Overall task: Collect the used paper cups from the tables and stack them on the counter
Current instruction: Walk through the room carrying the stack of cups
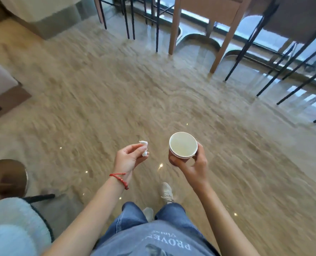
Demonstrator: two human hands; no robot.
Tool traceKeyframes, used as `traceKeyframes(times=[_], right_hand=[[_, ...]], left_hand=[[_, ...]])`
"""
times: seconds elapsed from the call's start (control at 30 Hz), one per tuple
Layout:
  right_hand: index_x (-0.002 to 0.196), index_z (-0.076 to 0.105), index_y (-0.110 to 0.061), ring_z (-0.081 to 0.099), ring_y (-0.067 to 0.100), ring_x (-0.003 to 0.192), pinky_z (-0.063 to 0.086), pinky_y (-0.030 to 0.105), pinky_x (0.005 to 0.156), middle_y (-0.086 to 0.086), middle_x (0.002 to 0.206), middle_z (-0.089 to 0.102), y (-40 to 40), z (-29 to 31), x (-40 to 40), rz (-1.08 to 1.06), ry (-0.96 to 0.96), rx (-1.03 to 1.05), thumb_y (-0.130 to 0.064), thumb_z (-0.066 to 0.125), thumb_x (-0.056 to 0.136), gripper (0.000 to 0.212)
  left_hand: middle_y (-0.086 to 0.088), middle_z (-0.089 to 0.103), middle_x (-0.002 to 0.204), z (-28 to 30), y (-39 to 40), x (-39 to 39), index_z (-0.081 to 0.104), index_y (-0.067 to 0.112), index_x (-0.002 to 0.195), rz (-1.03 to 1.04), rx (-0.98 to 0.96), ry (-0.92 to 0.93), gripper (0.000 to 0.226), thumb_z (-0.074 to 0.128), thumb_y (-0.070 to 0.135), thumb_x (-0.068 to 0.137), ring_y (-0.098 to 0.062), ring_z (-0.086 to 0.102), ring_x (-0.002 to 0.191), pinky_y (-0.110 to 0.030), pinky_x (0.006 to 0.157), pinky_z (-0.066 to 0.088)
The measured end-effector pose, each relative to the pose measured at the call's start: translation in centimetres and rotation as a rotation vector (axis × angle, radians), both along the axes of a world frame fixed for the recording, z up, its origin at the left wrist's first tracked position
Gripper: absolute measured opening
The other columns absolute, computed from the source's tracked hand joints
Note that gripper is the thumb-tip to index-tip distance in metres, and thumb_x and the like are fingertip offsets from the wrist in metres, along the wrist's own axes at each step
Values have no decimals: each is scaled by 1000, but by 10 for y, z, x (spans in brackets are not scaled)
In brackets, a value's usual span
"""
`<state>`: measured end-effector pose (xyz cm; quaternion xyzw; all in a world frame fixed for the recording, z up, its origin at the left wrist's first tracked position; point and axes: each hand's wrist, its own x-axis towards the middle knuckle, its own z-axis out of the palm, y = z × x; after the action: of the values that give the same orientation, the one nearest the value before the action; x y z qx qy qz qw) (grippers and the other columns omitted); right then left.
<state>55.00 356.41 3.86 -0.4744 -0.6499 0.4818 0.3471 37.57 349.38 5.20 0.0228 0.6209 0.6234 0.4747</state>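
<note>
The person stands over a glossy, tan stone-patterned floor [116, 93], seen from above with both bare forearms reaching forward. The right hand [194, 163] is wrapped around a short stack of brown paper cups with white rims and pale insides [183, 147], fingers curled on the near side and thumb on the wall at the left; the stack is upright, its open mouth facing up, and two rims show one inside the other. The left hand [128, 157] pinches a small crumpled white paper wad [144, 147] between thumb and fingertips, the palm turned up. A red cord bracelet [119, 177] circles the left wrist. Below the hands are blue jeans [133, 215] and a pale sneaker [166, 193] stepping forward. Farther ahead stand the light wooden legs of a table [173, 30] and thin black metal chair legs [157, 24] near a window. A pale blue fuzzy seat [13, 228] sits at the lower left.
</note>
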Motion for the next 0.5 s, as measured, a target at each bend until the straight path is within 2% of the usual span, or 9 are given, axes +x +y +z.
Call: traceKeyframes(times=[0.1, 0.3, 0.4, 0.5], right_hand=[[109, 46, -38, 55, -10, 96, 40, 5, 79, -16, 110, 58, 36, 2, -27, 165, 15, -8, -10, 85, 64, 65], [109, 48, -41, 56, -7, 95, 41, 6, 79, -21, 106, 59, 88, 11, -84, 498, 17, 7, -20, 84, 64, 62], [108, 48, -45, 57, -5, 97, 42, 7, 79, -22, 107, 60, 93, 9, -112, 621, 24, -13, -28, 82, 62, 60], [109, 47, -47, 56, -4, 98, 43, 7, 79, -21, 108, 60, 91, 7, -142, 722, 20, -26, -27, 84, 63, 62]], left_hand=[[-10, 63, 69, 4, 12, -13, 67, 4, 80, 161, 22, 13, 6, 63, 0, 81, -9, 65, 57, -18, 56, 53], [-1, 67, 63, 8, 10, -34, 68, 5, 79, 452, 41, 28, 7, 64, 0, 81, -9, 64, 58, -18, 58, 54], [1, 67, 60, 7, -1, -44, 69, 6, 80, 579, 42, 32, 6, 64, 2, 81, -9, 64, 59, -19, 59, 54], [0, 66, 59, 6, -10, -61, 69, 6, 79, 687, 32, 30, 5, 66, 3, 80, -10, 64, 59, -19, 59, 54]])
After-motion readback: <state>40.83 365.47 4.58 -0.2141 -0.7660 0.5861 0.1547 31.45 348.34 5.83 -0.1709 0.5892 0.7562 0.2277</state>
